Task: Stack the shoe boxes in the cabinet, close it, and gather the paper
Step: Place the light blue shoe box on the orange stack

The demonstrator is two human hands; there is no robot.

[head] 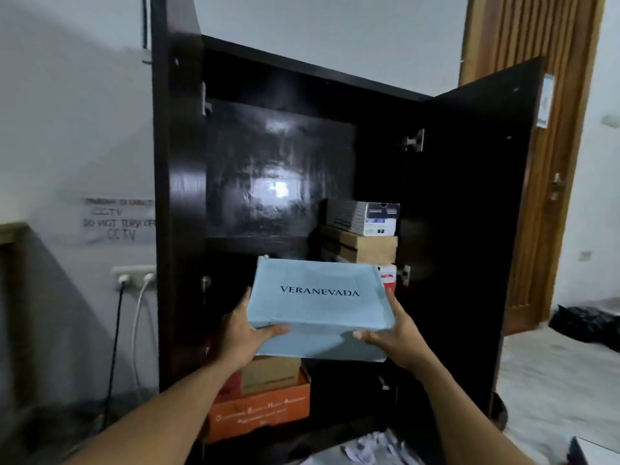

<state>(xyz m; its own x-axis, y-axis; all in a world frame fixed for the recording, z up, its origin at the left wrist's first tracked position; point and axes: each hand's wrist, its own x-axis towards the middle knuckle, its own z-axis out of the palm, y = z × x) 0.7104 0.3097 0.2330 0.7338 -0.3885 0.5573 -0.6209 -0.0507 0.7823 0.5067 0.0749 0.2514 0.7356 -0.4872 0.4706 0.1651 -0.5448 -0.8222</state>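
While the left hand (246, 333) grips one near corner and the right hand (394, 332) the other, a pale blue shoe box (318, 297) sits clasped between them. It hangs before the open dark cabinet (181, 182), above an orange box (261, 414) and left of stacked boxes (362, 236). Crumpled paper (375, 448) lies on the floor below.

Both bare forearms reach forward and up from the lower corners, converging toward the middle. The left hand (242, 337) clasps the near left corner of the box (318, 297), thumb on the front face, fingers (246, 298) along its side. The right hand (397, 338) mirrors it at the near right corner.
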